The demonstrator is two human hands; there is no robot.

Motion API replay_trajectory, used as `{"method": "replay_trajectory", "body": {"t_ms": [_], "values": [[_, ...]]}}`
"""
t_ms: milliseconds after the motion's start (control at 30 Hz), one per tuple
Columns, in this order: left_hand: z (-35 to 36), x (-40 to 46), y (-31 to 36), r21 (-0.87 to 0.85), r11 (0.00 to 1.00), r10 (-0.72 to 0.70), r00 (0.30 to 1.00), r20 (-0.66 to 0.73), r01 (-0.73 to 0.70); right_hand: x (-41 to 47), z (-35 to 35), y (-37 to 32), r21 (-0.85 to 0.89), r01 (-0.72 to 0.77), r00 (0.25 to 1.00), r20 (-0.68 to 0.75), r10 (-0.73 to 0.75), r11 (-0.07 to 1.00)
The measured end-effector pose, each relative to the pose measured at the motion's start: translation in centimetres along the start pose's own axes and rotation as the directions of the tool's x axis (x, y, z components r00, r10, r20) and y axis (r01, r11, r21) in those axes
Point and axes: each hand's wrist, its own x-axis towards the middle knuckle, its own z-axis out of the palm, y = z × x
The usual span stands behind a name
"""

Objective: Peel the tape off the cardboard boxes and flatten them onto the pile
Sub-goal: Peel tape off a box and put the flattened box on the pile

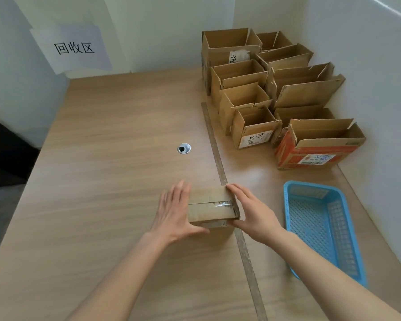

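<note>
A small closed cardboard box (pixel 210 205) sits on the wooden table in front of me, with clear tape (pixel 220 203) running along its top seam. My left hand (pixel 175 210) presses flat against the box's left side, fingers straight and thumb at the near lower edge. My right hand (pixel 252 210) presses against its right side with straight fingers. Several open cardboard boxes (pixel 255 128) stand in rows at the back right, among them an orange printed box (pixel 315 147).
An empty blue plastic basket (pixel 322 225) lies to the right of my right hand. A strip of tape (pixel 215 144) runs down the table from the boxes toward me. A round cable hole (pixel 184 148) sits mid-table. A paper sign (pixel 74 48) hangs on the left wall.
</note>
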Motion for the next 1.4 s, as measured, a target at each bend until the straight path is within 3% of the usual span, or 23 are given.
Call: {"method": "replay_trajectory", "body": {"t_ms": [133,233,400,600,900,1067,1400], "values": [[0.1,0.7,0.7,0.155,0.964,0.22,0.975,0.002,-0.218,1.1,0.4,-0.3,0.017,0.011,0.999,-0.031,-0.011,1.0],[0.3,1.5,1.5,0.141,0.973,0.187,0.982,-0.033,-0.181,1.7,0.6,0.1,0.106,0.016,1.0,-0.017,-0.014,0.994],[1.0,2.3,1.6,0.226,0.953,0.216,0.976,-0.028,-0.204,1.2,1.2,1.8,0.082,0.037,0.999,-0.005,-0.037,0.996],[0.9,3.1,1.1,0.224,0.941,0.251,0.967,0.042,-0.254,-0.7,2.5,2.3,0.298,-0.064,0.987,-0.12,0.103,0.952],[1.3,2.8,2.1,0.202,0.953,0.237,0.971,-0.02,-0.228,-2.0,2.6,1.6,0.225,-0.151,0.941,-0.267,0.21,0.963],[1.4,2.6,2.2,0.172,0.961,0.226,0.973,-0.037,-0.217,-2.6,2.6,1.7,0.236,-0.135,0.94,-0.277,0.199,0.962],[2.0,2.5,3.5,0.185,0.964,0.212,0.973,-0.089,-0.193,-2.8,3.7,1.3,0.464,-0.205,0.898,-0.261,0.354,0.862]]}}
